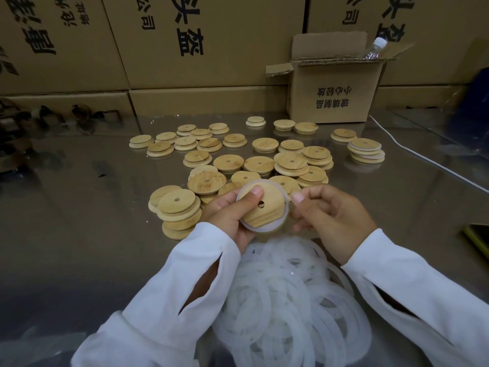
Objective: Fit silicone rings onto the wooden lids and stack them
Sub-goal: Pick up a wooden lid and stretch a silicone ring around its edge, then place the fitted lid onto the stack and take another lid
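My left hand (230,215) grips a round wooden lid (267,207) with a small centre hole, thumb pressed on its top face. A white silicone ring (260,229) runs around the lid's rim. My right hand (330,215) pinches the ring at the lid's right edge. Below my hands lies a heap of loose silicone rings (288,300). Several bare wooden lids (227,162) are scattered on the glossy table beyond. A short stack of lids with rings on them (366,153) stands at the right.
An open cardboard box (330,94) holding a plastic bottle (375,47) stands at the back right. Large cartons (185,41) wall off the rear. A white cable (412,152) crosses the table's right side. A dark flat object (479,237) lies at the right edge.
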Demonstrator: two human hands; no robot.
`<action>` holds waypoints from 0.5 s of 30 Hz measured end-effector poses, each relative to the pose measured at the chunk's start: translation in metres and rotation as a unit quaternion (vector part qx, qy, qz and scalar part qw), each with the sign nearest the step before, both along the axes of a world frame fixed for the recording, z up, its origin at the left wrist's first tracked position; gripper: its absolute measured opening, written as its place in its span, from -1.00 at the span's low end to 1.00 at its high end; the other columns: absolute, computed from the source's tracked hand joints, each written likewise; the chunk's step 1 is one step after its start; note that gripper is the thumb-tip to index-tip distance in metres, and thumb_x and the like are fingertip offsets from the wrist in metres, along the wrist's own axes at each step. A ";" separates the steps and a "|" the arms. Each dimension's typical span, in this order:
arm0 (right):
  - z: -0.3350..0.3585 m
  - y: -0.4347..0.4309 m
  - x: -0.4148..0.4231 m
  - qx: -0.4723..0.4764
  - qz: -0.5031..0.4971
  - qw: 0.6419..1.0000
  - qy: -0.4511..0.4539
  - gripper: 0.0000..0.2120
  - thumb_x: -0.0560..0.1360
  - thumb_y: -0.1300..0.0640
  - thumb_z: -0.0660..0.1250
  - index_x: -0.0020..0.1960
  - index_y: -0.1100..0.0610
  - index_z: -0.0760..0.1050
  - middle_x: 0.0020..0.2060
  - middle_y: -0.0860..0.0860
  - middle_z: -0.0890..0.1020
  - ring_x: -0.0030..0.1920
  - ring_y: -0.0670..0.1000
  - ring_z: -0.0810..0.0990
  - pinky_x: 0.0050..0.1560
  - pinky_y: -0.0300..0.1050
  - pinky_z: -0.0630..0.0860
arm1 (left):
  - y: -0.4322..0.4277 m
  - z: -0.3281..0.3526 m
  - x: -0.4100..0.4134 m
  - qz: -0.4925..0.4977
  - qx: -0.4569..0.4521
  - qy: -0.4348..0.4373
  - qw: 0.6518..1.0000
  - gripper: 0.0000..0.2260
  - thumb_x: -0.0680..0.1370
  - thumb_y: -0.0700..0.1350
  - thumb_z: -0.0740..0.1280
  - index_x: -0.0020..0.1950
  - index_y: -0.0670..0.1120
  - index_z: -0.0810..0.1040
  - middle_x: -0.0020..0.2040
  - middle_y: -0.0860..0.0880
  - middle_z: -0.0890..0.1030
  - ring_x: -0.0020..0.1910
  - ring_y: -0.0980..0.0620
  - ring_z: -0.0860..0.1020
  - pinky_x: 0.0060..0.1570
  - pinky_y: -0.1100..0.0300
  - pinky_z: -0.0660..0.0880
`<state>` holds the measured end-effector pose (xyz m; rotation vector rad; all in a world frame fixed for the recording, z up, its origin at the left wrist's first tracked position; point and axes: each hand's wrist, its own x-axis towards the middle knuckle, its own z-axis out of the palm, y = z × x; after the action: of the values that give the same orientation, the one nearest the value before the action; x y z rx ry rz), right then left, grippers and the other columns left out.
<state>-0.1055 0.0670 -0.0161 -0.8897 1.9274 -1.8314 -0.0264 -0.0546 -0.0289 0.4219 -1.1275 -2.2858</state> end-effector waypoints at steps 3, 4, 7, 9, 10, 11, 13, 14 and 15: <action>0.000 0.000 0.000 0.003 0.032 0.999 -0.013 -0.93 0.44 0.16 0.32 -0.12 0.16 0.53 -0.41 0.00 0.60 -0.43 -0.10 0.56 -0.28 -0.34 0.50 | 0.002 -0.001 0.001 -0.013 -0.029 -0.024 0.999 -0.66 0.25 -0.19 0.35 -0.02 -0.28 0.56 -0.18 -0.20 0.65 -0.19 -0.08 0.63 -0.20 0.08 0.61; 0.000 0.000 0.001 0.007 0.049 0.999 -0.013 -0.93 0.43 0.18 0.33 -0.11 0.18 0.54 -0.40 0.03 0.61 -0.41 -0.08 0.56 -0.24 -0.29 0.52 | 0.003 -0.001 0.002 -0.014 -0.045 -0.035 0.998 -0.63 0.26 -0.17 0.35 0.02 -0.29 0.55 -0.15 -0.22 0.64 -0.17 -0.10 0.62 -0.18 0.08 0.61; 0.000 0.002 -0.005 0.028 0.060 0.998 0.011 -0.97 0.42 0.23 0.35 -0.15 0.18 0.55 -0.39 0.04 0.63 -0.41 -0.05 0.57 -0.24 -0.24 0.53 | 0.006 0.000 0.002 -0.019 -0.075 -0.038 0.996 -0.57 0.27 -0.16 0.35 0.10 -0.28 0.53 -0.13 -0.18 0.66 -0.16 -0.06 0.65 -0.20 0.13 0.62; 0.003 0.002 -0.016 0.019 0.018 1.000 0.001 -0.97 0.43 0.23 0.35 -0.19 0.17 0.55 -0.48 -0.02 0.61 -0.48 -0.09 0.54 -0.32 -0.30 0.49 | 0.006 0.000 0.001 -0.021 -0.078 -0.037 0.996 -0.59 0.26 -0.13 0.36 0.10 -0.18 0.54 -0.09 -0.12 0.66 -0.12 0.00 0.65 -0.16 0.17 0.61; 0.004 0.001 -0.025 0.008 -0.019 1.000 -0.019 -0.94 0.44 0.23 0.34 -0.21 0.16 0.54 -0.52 -0.04 0.59 -0.52 -0.11 0.53 -0.37 -0.32 0.47 | 0.006 0.000 0.001 -0.020 -0.083 -0.047 0.995 -0.61 0.25 -0.11 0.36 0.07 -0.11 0.54 -0.06 -0.08 0.66 -0.10 0.03 0.64 -0.14 0.20 0.60; 0.005 0.002 -0.037 -0.002 -0.061 0.997 -0.047 -0.92 0.45 0.21 0.34 -0.22 0.14 0.53 -0.54 -0.05 0.58 -0.54 -0.12 0.52 -0.40 -0.33 0.45 | 0.005 -0.001 0.001 -0.019 -0.092 -0.060 0.994 -0.63 0.24 -0.07 0.37 0.04 -0.04 0.55 -0.04 -0.05 0.66 -0.08 0.06 0.64 -0.12 0.22 0.59; 0.009 0.001 -0.067 -0.011 -0.149 0.980 -0.128 -0.90 0.47 0.14 0.35 -0.22 0.11 0.51 -0.51 -0.05 0.59 -0.53 -0.14 0.54 -0.41 -0.28 0.47 | 0.005 -0.001 0.002 -0.021 -0.109 -0.074 0.991 -0.65 0.23 -0.03 0.38 0.00 0.01 0.55 -0.04 -0.02 0.67 -0.07 0.07 0.65 -0.14 0.25 0.58; 0.012 0.001 -0.084 -0.018 -0.188 0.966 -0.179 -0.89 0.47 0.11 0.34 -0.20 0.12 0.50 -0.45 -0.03 0.60 -0.50 -0.14 0.55 -0.40 -0.25 0.48 | 0.005 -0.001 0.002 -0.022 -0.113 -0.074 0.991 -0.65 0.23 -0.03 0.38 0.00 0.00 0.56 -0.06 -0.02 0.68 -0.08 0.07 0.65 -0.17 0.26 0.59; 0.015 0.000 -0.101 -0.028 -0.218 0.948 -0.228 -0.87 0.49 0.08 0.32 -0.16 0.14 0.49 -0.40 -0.01 0.58 -0.46 -0.13 0.55 -0.40 -0.24 0.47 | 0.005 -0.002 0.002 -0.021 -0.114 -0.073 0.991 -0.65 0.22 -0.03 0.38 0.00 -0.02 0.57 -0.09 -0.02 0.69 -0.09 0.07 0.66 -0.21 0.27 0.59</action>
<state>-0.2065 0.0672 -0.0008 -0.0191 1.8642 -2.1016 -0.0240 -0.0495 -0.0307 0.4842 -1.4637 -2.1569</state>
